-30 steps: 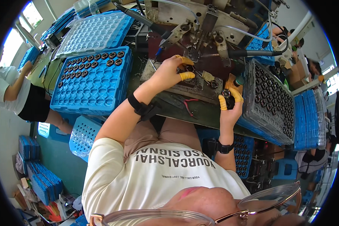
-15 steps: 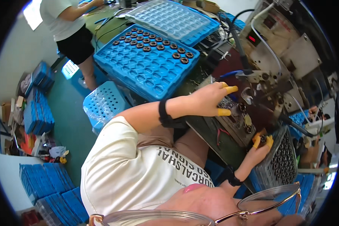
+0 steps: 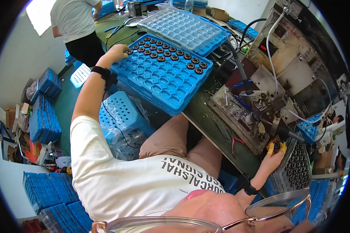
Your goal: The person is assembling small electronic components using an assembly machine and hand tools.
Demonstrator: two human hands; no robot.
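My left hand (image 3: 118, 54), with yellow finger covers, reaches to the far left corner of a blue moulded tray (image 3: 159, 87). Its fingertips close on a small dark ring-shaped part (image 3: 129, 52) at the end of the filled rows. Several like parts (image 3: 160, 51) sit in the tray's far pockets; the near pockets hold none. Low at the right, my right hand (image 3: 275, 152), also in yellow finger covers, grips another dark ring-shaped part (image 3: 276, 145) beside the machine's base. Part of that piece is hidden by the fingers.
A grimy metal machine (image 3: 274, 58) with cables fills the right. Red-handled pliers (image 3: 235, 143) lie on the green bench. Another tray of dark parts (image 3: 298, 165) stands beside my right hand. Behind the blue tray lies a clear-covered tray (image 3: 182, 27). A blue stool (image 3: 122, 112) and a person (image 3: 76, 27) are at left.
My left hand has swung from the machine, where its fingers were spread, leftward to the tray's far corner. My right hand keeps its part close to the same place.
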